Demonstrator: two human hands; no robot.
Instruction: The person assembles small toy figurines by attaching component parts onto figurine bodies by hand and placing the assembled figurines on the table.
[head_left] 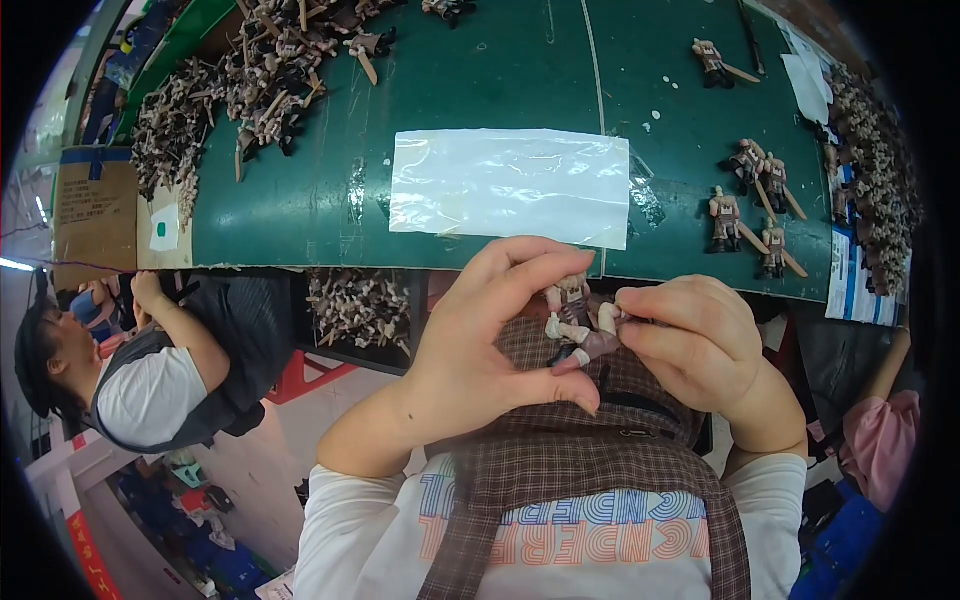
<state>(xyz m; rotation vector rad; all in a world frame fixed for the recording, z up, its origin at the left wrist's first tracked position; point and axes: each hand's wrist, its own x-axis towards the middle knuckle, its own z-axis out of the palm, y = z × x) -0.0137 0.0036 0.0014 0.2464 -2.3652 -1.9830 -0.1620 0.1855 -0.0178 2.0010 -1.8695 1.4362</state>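
- Holding the toy figure steady matters: it sits between my left fingers, clamped around it.
- My right fingers pinch its side; I should work gently.

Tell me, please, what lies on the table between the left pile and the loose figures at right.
The head view shows a white sheet and clear tape between the pile and the loose figures.

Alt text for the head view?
A person's left hand and right hand hold a small figurine at a green table's near edge. A white sheet lies on top, a figurine heap to its left, loose figurines to its right.
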